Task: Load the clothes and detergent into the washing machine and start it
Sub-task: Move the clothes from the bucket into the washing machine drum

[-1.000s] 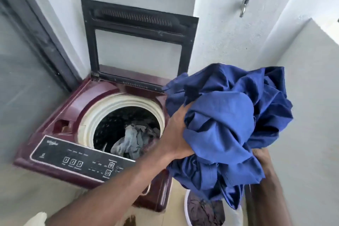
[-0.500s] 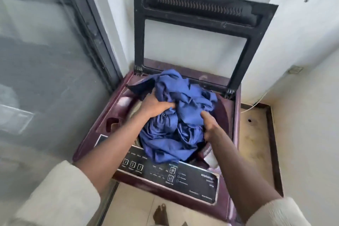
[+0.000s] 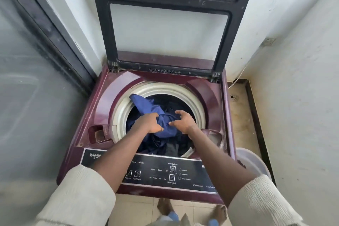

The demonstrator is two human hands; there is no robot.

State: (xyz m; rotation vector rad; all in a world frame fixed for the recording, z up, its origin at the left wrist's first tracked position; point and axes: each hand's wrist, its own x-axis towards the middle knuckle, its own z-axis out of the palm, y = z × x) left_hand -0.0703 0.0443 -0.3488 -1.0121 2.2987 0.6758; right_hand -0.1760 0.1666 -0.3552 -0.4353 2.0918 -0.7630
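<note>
A maroon top-loading washing machine (image 3: 102, 108) stands in front of me with its black-framed lid (image 3: 165, 24) raised against the wall. The blue garment (image 3: 146, 104) lies in the drum, one corner draped over the white drum rim (image 3: 194, 97), on top of darker clothes. My left hand (image 3: 149, 123) pinches a fold of the blue cloth over the drum opening. Just to its right, my right hand (image 3: 183, 120) hovers with fingers spread and nothing in them. The black control panel (image 3: 165, 172) runs along the machine's front. No detergent shows.
A white laundry basket (image 3: 255, 163) sits on the floor at the machine's right. A glass door with a dark frame (image 3: 36, 97) stands close on the left. White walls close in behind and to the right. My bare feet (image 3: 165, 207) rest on tiled floor.
The blue bundle went from held up at the right, to over the machine, and down into the drum. My right hand has let go of it; my view moved closer.
</note>
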